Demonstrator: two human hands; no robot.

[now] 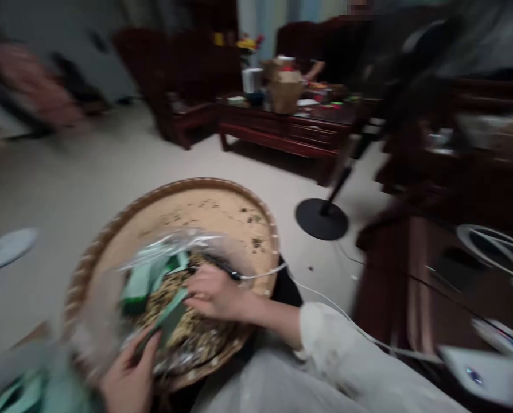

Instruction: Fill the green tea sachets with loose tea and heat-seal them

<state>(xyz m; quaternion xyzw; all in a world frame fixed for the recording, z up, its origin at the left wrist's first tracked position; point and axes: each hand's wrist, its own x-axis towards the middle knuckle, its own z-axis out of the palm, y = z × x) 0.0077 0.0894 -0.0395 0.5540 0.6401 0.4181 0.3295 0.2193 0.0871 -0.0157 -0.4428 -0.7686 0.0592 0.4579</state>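
Note:
My left hand (129, 367) is closed on the lower end of a narrow light green packet (170, 316). The fingers of my right hand (211, 292) are bent at the packet's upper end and appear to pinch it. Beneath both hands lies loose yellow-brown dried material (191, 327), leaf-like but blurred, on clear plastic (187, 236) in a round woven tray (274, 229). More green packets (142, 281) lie left of my right hand. Beside that hand's knuckles sits a black object (234, 275) with a white cord (260, 274) leading right.
Green packets (18, 396) in plastic are at lower left. A fan's round black base (321, 219) stands beyond the tray. Farther back are a dark wooden table (278, 135) and a seated person (346, 51). At right, a dark wooden surface (381, 287) holds a white box (480, 373).

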